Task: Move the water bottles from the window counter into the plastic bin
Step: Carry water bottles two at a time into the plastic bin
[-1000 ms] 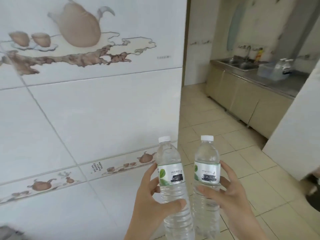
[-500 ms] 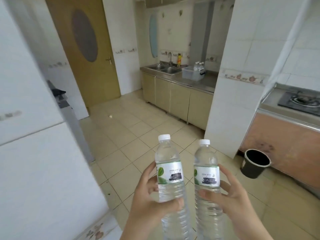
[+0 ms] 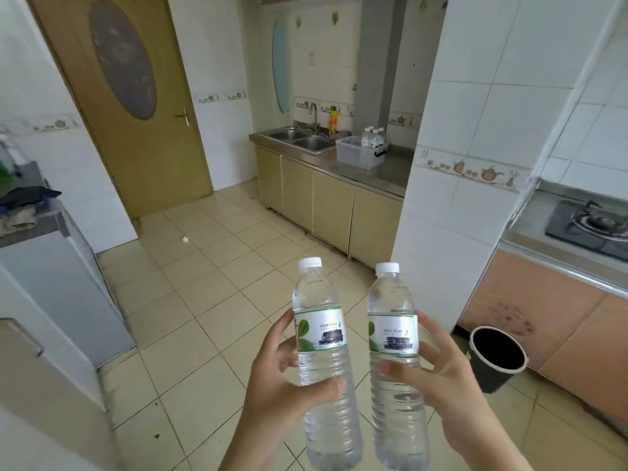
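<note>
My left hand [image 3: 282,385] grips a clear water bottle [image 3: 323,338] with a white cap and green label, held upright in front of me. Beside it, my right hand [image 3: 438,385] grips a second, matching water bottle [image 3: 394,341], also upright. The two bottles are a little apart. Far across the kitchen a clear plastic bin [image 3: 356,154] stands on the steel counter right of the sink, with several capped bottles [image 3: 373,137] standing at its far end.
A steel double sink [image 3: 299,139] with a tap sits left of the bin. A white tiled pillar [image 3: 475,164] stands to the right, a black bucket [image 3: 494,358] at its foot, a gas hob [image 3: 591,222] beyond. Left are a grey appliance [image 3: 51,266] and wooden door [image 3: 125,96].
The view has swung right, from a tiled wall to the open kitchen, and the counter with the bin has come nearer. Both hands keep holding their bottles upright.
</note>
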Tool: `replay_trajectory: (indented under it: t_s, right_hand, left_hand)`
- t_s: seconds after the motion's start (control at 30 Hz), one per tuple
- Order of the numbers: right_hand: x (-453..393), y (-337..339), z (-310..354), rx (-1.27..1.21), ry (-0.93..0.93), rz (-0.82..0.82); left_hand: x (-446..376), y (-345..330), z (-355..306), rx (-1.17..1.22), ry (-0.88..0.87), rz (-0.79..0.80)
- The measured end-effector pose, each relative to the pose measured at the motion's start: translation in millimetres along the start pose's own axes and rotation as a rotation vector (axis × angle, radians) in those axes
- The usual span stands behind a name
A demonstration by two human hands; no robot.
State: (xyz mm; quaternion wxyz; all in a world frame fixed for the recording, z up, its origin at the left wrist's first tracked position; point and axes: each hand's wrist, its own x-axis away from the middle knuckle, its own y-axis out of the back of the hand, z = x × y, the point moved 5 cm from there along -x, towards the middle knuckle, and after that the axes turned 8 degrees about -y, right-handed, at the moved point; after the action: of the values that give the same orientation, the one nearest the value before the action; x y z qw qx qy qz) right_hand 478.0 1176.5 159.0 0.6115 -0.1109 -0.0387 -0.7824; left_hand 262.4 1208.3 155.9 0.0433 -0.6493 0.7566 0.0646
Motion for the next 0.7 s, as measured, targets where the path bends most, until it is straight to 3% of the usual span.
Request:
replay_trajectory:
  t_s: [0.43, 0.7]
  right_hand:
    - [-213, 3, 49, 0.057, 0.055, 0.053]
    - [-376, -29, 81, 0.041, 0.07, -0.028]
  left_hand:
    - [-212, -30, 28, 0.018, 0.004, -0.074]
    - [-391, -15, 59, 0.015, 0.008, -0.02]
